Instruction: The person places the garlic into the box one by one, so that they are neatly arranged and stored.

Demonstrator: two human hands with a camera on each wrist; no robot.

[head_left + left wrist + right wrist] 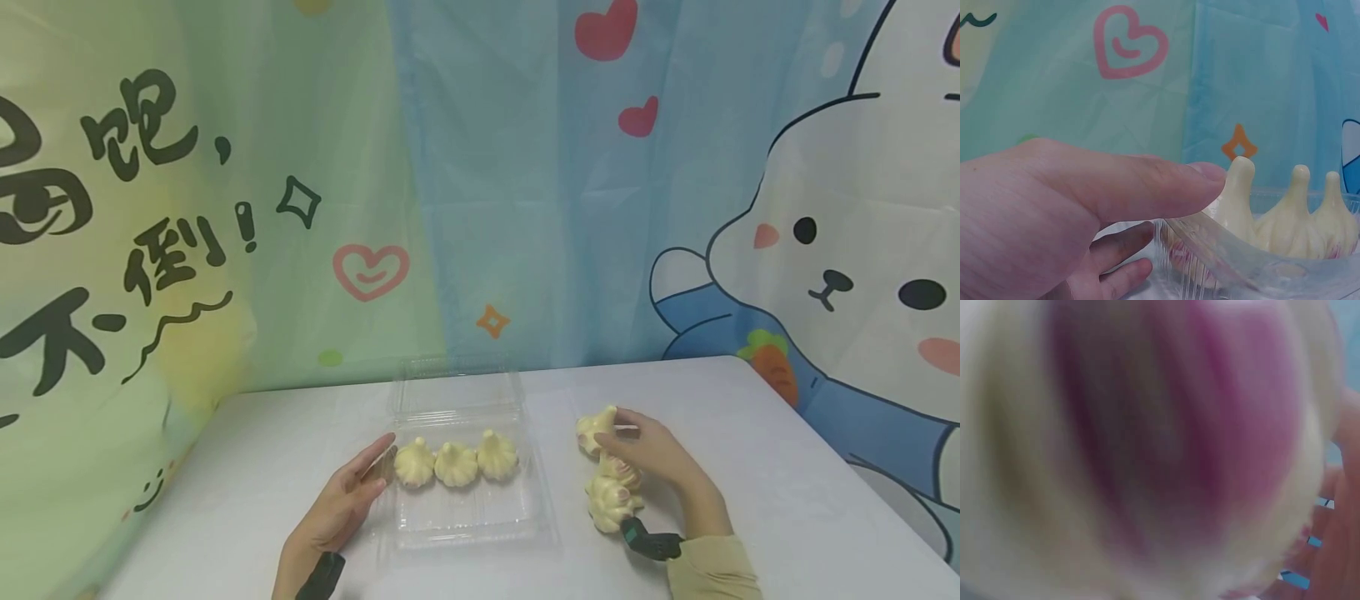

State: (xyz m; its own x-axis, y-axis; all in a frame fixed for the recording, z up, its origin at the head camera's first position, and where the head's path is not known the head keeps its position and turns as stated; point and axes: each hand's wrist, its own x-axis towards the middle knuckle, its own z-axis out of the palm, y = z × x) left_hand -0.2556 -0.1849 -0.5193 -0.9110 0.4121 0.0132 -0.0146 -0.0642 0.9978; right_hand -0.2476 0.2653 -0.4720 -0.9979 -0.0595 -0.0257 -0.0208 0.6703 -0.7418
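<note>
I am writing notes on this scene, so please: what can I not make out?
- Head: the right hand covers part of the held garlic.
- Left wrist: the left hand hides part of the nearest garlic; the right edge cuts off the box.
- Right wrist: a blurred garlic hides the right hand's fingertips.

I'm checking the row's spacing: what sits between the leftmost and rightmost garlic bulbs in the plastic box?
A third garlic bulb sits between the leftmost bulb and the rightmost bulb; the head and left wrist views show it.

The left grip [341,502] touches a clear box [468,527] containing three garlic bulbs [456,464]; the right grip [654,448] holds another [592,430].
</note>
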